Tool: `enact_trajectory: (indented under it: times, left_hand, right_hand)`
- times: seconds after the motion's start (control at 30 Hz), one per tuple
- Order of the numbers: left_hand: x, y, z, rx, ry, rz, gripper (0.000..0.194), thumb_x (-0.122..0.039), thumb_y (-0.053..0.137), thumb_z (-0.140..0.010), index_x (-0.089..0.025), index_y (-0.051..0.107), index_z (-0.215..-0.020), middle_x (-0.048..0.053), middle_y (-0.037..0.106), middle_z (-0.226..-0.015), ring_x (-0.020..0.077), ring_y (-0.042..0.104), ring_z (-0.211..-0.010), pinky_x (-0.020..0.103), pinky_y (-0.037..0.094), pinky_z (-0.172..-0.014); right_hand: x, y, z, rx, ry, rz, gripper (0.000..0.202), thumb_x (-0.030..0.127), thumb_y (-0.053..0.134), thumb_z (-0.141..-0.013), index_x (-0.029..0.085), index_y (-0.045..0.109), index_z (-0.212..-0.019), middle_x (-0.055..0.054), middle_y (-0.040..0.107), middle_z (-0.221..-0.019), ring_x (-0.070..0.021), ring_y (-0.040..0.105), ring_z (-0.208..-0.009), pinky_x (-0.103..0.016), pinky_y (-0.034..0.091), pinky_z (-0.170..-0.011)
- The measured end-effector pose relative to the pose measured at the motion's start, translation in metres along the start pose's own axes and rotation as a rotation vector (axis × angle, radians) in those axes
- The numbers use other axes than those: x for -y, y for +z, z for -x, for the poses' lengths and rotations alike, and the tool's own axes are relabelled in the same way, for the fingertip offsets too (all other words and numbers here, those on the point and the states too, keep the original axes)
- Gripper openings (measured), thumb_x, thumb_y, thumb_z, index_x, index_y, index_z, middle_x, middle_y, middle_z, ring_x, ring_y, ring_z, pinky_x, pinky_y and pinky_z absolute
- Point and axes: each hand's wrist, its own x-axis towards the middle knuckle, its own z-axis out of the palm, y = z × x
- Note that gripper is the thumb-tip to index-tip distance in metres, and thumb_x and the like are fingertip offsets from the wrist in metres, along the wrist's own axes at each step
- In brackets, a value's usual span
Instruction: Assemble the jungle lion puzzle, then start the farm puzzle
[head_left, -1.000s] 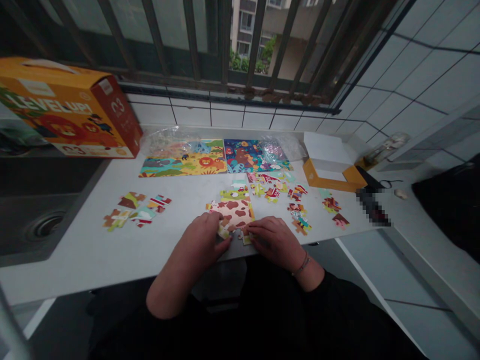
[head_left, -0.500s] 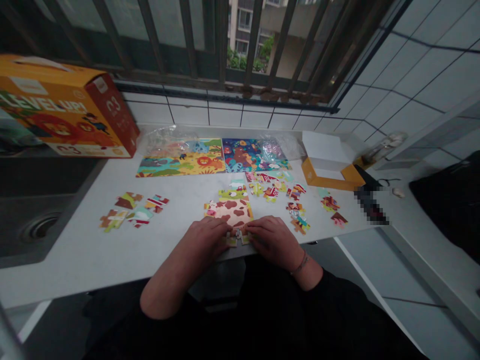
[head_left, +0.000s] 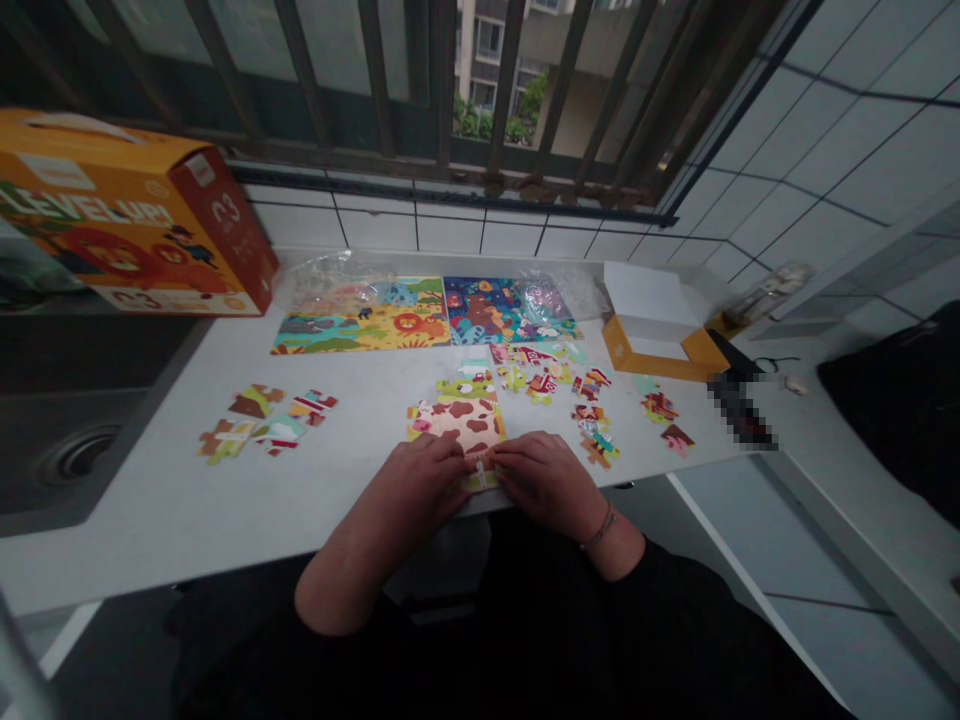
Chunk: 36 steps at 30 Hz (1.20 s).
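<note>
At left on the bench, a spread of loose puzzle pieces. Next, the left hand, fingers curled at the lower left of the partly joined cow puzzle; impossible to say whether pinching or merely pressing. Cow puzzle at the middle, close to the bench's near edge. Then the right hand, fingers bunched against its lower right, touching; grip likewise hidden. Farther right, more scattered pieces and an open yellow box. Step in hand, apparently: fitting the bottom row together. Best judged next: line up tabs, press flat, steady the opposite side.
</note>
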Motion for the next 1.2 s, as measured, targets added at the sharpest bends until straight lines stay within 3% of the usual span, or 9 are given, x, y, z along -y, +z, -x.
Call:
enact_trajectory:
  times: [0.27, 0.57, 0.73, 0.9, 1.03, 1.2]
  left_hand:
    - [0.003, 0.008, -0.003, -0.016, 0.096, -0.004, 0.030, -0.012, 0.070, -0.099, -0.024, 0.079, -0.125, 0.007, 0.082, -0.130, 0.0276, 0.072, -0.121, 0.044, 0.055, -0.104]
    - [-0.011, -0.002, -0.004, 0.031, 0.034, -0.069, 0.019, -0.013, 0.069, -0.101, -0.024, 0.080, -0.113, 0.007, 0.083, -0.123, 0.0276, 0.075, -0.109, 0.043, 0.056, -0.091]
    - [-0.020, -0.007, -0.005, 0.115, 0.003, -0.117, 0.020, -0.010, 0.067, -0.101, -0.021, 0.080, -0.110, 0.009, 0.082, -0.119, 0.0290, 0.076, -0.104, 0.043, 0.058, -0.087]
    - [-0.028, -0.005, -0.001, 0.100, 0.010, -0.158, 0.034, -0.005, 0.062, -0.101, -0.018, 0.078, -0.127, 0.012, 0.080, -0.123, 0.0312, 0.075, -0.111, 0.044, 0.060, -0.093]
    - [-0.008, -0.010, 0.007, 0.013, -0.062, -0.115, 0.038, -0.009, 0.058, -0.102, -0.025, 0.078, -0.130, 0.014, 0.077, -0.139, 0.0331, 0.074, -0.120, 0.048, 0.060, -0.100]
    - [0.046, -0.030, 0.032, -0.259, -0.488, -0.239, 0.045, -0.020, 0.048, -0.106, -0.011, 0.071, -0.143, 0.028, 0.066, -0.154, 0.0449, 0.064, -0.139, 0.063, 0.051, -0.117]
  right_hand:
    - [0.000, 0.000, 0.000, 0.006, -0.003, -0.003, 0.027, 0.026, 0.070, -0.107, 0.029, 0.073, -0.135, -0.008, 0.081, -0.134, -0.0272, 0.073, -0.116, -0.048, 0.055, -0.095]
    - [0.000, 0.000, 0.000, 0.012, -0.006, -0.008, 0.031, 0.024, 0.072, -0.106, 0.030, 0.072, -0.136, -0.008, 0.081, -0.135, -0.0272, 0.073, -0.117, -0.047, 0.055, -0.095]
    - [0.001, 0.000, -0.001, -0.006, -0.010, 0.002, 0.030, 0.023, 0.070, -0.106, 0.030, 0.073, -0.135, -0.007, 0.081, -0.134, -0.0273, 0.073, -0.115, -0.047, 0.054, -0.092]
    - [0.001, -0.001, -0.001, 0.001, -0.016, 0.007, 0.029, 0.024, 0.071, -0.106, 0.029, 0.072, -0.135, -0.008, 0.081, -0.134, -0.0280, 0.073, -0.116, -0.048, 0.054, -0.092]
    - [0.001, -0.001, 0.000, 0.011, -0.008, 0.005, 0.028, 0.025, 0.070, -0.107, 0.028, 0.071, -0.135, -0.008, 0.081, -0.136, -0.0284, 0.073, -0.117, -0.049, 0.054, -0.093]
    - [0.001, -0.001, 0.000, 0.006, -0.019, -0.015, 0.032, 0.023, 0.072, -0.105, 0.028, 0.070, -0.137, -0.009, 0.081, -0.136, -0.0286, 0.073, -0.118, -0.049, 0.054, -0.095]
